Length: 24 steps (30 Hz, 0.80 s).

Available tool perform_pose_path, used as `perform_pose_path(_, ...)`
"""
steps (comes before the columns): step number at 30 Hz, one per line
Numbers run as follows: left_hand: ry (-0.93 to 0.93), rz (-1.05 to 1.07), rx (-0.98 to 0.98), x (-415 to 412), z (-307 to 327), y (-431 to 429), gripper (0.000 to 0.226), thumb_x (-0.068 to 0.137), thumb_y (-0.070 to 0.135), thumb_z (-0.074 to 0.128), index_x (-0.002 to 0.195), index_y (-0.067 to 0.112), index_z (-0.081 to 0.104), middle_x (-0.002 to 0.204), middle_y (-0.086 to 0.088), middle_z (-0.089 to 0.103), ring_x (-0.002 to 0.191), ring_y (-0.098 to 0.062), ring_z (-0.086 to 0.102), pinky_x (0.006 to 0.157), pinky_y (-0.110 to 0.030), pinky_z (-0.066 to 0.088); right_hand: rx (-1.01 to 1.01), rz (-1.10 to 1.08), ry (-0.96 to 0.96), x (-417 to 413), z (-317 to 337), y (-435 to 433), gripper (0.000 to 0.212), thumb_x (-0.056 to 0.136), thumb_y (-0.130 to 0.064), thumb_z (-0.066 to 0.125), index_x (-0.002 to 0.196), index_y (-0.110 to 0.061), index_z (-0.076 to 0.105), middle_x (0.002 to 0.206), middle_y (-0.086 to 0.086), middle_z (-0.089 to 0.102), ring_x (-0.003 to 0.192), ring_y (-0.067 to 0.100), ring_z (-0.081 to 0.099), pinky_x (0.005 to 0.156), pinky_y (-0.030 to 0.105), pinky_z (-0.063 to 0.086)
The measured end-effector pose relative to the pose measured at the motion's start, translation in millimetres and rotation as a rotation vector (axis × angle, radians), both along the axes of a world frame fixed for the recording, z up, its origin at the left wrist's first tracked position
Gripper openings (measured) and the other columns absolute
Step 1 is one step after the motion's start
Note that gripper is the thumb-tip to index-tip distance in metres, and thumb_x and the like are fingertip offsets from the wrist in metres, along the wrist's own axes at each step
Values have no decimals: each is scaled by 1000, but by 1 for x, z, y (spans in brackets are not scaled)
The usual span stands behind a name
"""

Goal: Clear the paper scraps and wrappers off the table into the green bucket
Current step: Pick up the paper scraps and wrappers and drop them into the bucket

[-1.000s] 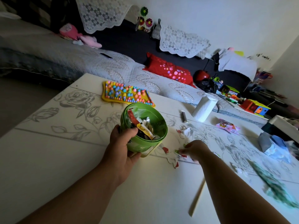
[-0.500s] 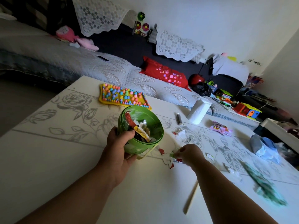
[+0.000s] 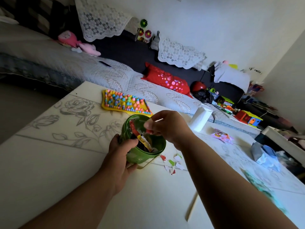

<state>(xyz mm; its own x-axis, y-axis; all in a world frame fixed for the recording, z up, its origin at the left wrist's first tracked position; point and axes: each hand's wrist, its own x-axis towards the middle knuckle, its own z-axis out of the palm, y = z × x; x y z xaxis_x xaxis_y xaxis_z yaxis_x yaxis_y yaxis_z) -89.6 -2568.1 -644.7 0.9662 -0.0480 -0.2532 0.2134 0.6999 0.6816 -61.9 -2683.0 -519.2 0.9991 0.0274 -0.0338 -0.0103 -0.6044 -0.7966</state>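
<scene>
The green bucket [image 3: 140, 157] stands tilted on the white flowered table [image 3: 49, 162], holding several wrappers, one red and one yellow. My left hand [image 3: 121, 156] grips its near wall, thumb over the rim. Above the bucket's mouth my right hand [image 3: 166, 125] pinches small paper scraps [image 3: 149, 131], red and white, between its fingertips. More torn scraps [image 3: 172, 163], red, green and white, lie on the table just right of the bucket. A pink wrapper [image 3: 221, 135] lies farther right.
A yellow mat with coloured studs [image 3: 123, 103] lies behind the bucket. A white paper roll [image 3: 200, 119] stands at the far edge. A wooden stick [image 3: 192, 207] lies near me, a green blurred wrapper [image 3: 262, 187] and a crumpled blue-grey bag [image 3: 264, 154] at right. A sofa runs behind.
My right hand has lifted from the table with scraps pinched in it and moved left, over the bucket's mouth. The left hand keeps hold of the bucket.
</scene>
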Motion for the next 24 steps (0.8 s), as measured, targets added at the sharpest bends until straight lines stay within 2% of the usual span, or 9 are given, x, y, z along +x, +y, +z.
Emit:
perform_pose_path(3,4,10,-4,-1,2,1,54,87,18,63,137,35,49,124,-5,62,107,-29,62,83,-39,52,-193,43,24,3,-3,4,22,71,-26,81,86,-14,70,81,10,75,73,25,74,74,34,61)
perform_pose_path(5,6,8,-16,-1,3,2,53,88,18,63,137,35,49,125,-5,61,107,-28,62,78,-37,52,-140,38,7,4,-1,-4,12,76,-26,77,81,-18,70,74,3,72,59,16,69,51,16,53)
perform_pose_path(7,6,11,-20,0,4,3,54,88,19,63,137,36,49,126,-5,60,106,-27,61,76,-36,51,-52,-65,-100,6,0,-18,8,81,-26,72,78,-19,69,74,1,69,52,12,62,40,11,40)
perform_pose_path(10,10,22,-10,1,4,4,50,87,20,63,134,35,52,125,-4,61,103,-25,62,78,-36,52,-90,-223,-160,16,-11,-52,17,81,-21,71,94,-10,71,82,6,70,57,13,63,57,23,46)
perform_pose_path(13,7,14,-12,3,2,5,45,87,19,64,128,33,56,127,-4,63,111,-29,62,98,-49,50,-431,-115,200,18,-46,-88,58,73,-21,78,127,-21,57,110,10,65,84,18,66,61,25,53)
perform_pose_path(15,12,15,-13,4,2,5,44,86,19,64,128,33,56,128,-5,63,113,-30,61,101,-51,48,-629,-1,394,16,-74,-102,84,66,-26,83,139,-30,42,132,9,53,112,23,57,80,32,56)
perform_pose_path(17,10,15,-16,4,2,4,43,87,18,63,127,32,57,127,-4,63,114,-30,61,101,-52,47,-717,27,395,16,-95,-111,97,60,-36,85,143,-32,35,142,7,44,127,25,46,103,37,44)
perform_pose_path(19,2,15,-17,4,1,3,41,87,17,63,125,31,58,126,-5,64,114,-30,61,102,-54,47,-674,12,341,20,-105,-115,92,57,-39,86,138,-31,44,137,6,48,123,23,50,106,35,39)
perform_pose_path(24,4,21,-32,7,-4,4,52,82,19,66,131,34,56,131,-5,62,117,-31,59,99,-52,49,-501,-86,213,26,-111,-118,46,64,-25,85,107,-18,69,104,1,68,82,17,63,70,26,55)
